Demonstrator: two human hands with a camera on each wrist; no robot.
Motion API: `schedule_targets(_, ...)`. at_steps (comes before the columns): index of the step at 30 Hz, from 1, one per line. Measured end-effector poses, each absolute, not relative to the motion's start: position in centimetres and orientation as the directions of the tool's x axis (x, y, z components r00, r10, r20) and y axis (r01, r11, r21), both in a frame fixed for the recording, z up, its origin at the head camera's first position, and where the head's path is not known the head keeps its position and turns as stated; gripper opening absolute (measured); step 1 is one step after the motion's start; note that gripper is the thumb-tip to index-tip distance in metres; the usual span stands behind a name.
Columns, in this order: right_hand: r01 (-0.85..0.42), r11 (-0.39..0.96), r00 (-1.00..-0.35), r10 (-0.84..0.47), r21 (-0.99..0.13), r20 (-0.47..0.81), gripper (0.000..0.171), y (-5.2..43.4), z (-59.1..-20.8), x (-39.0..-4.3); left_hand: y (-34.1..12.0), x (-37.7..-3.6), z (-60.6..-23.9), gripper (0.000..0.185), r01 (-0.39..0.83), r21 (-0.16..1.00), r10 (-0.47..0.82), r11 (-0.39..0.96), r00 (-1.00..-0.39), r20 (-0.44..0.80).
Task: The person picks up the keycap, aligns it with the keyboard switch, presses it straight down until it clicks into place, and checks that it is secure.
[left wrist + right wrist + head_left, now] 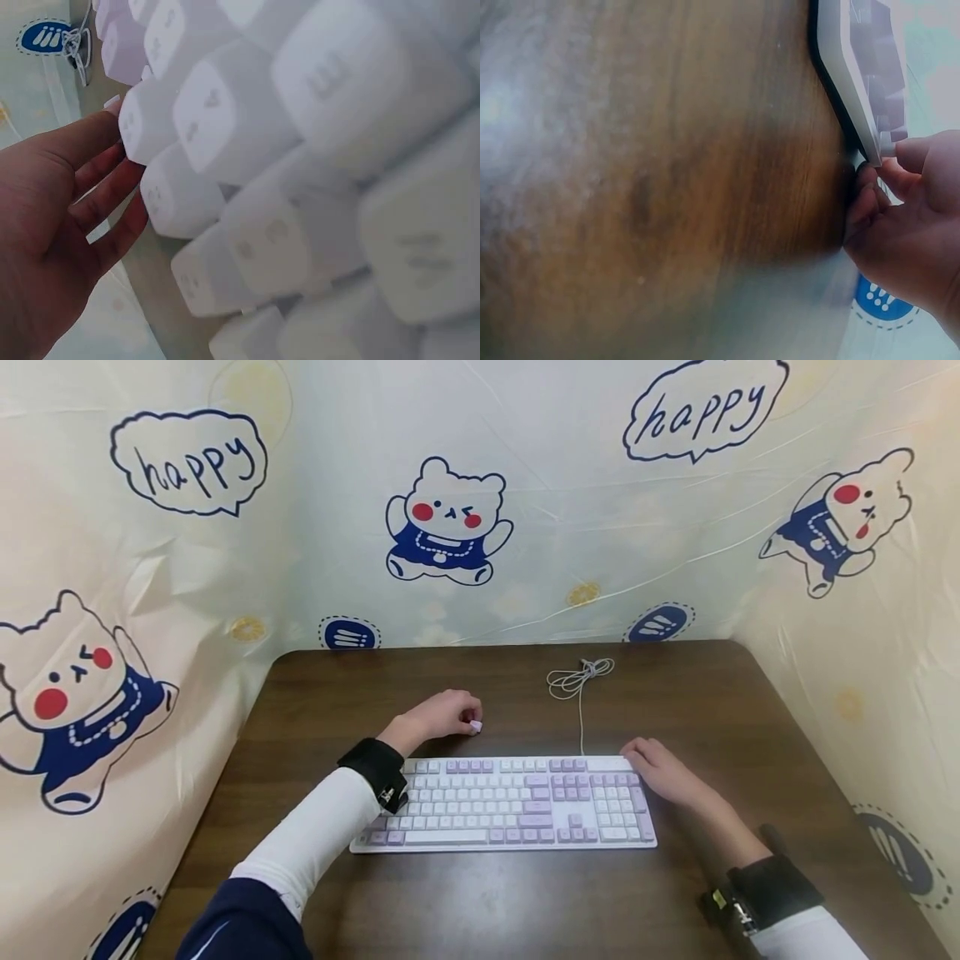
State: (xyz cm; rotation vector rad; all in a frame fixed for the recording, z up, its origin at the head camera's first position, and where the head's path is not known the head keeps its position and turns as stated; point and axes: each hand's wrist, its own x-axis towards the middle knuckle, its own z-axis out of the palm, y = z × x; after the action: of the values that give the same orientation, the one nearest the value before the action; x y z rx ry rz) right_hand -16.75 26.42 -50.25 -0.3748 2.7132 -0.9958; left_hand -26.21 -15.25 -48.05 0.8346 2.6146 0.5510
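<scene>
A white and lilac keyboard (504, 802) lies flat near the middle of the dark wooden bench (480, 902), and everything else is placed from it. The left hand (442, 714) rests on the bench just behind the keyboard's back left part, with its fingers (468, 710) curled together and pinching a small lilac keycap (476, 725) at their tips; the left wrist view shows the same fingers (97, 187) bent close beside blurred white keys, though the keycap itself cannot be made out there. The right hand (660, 768) lies at the keyboard's back right corner, its fingers (907, 154) loosely bent and touching the white edge of the keyboard (855, 82), with the thumb side against the rim; whether they truly clamp the edge or only rest against it cannot be told. A thin white cable (581, 681) runs from the keyboard's back edge away toward the far side of the bench and ends in a loose coil. Behind and to both sides of the keyboard hangs a pale plastic sheet (525, 485) printed with cartoon bears and the word "happy".
</scene>
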Motion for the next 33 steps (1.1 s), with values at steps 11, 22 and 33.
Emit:
schedule_targets(11, -0.171, 0.736, -0.937, -0.327, -0.655, -0.123, 0.026, 25.8, -50.5, -17.5, -20.4, -21.9, -44.2, 0.019, 0.462, 0.519, 0.573, 0.719, -0.817, -0.067)
schedule_targets(22, -0.155, 0.744, -0.933, -0.327, -0.649, -0.152, 0.03, 26.0, -50.2, -17.3, -25.6, -14.4, -41.6, 0.016, 0.347, 0.588, 0.476, 0.73, -0.876, -0.074)
schedule_targets(33, -0.152, 0.743, -0.927, -0.336, -0.652, -0.167, 0.033, 25.8, -50.1, -16.5, -28.9, -7.9, -43.5, 0.021, 0.378, 0.586, 0.455, 0.717, -0.89, 0.017)
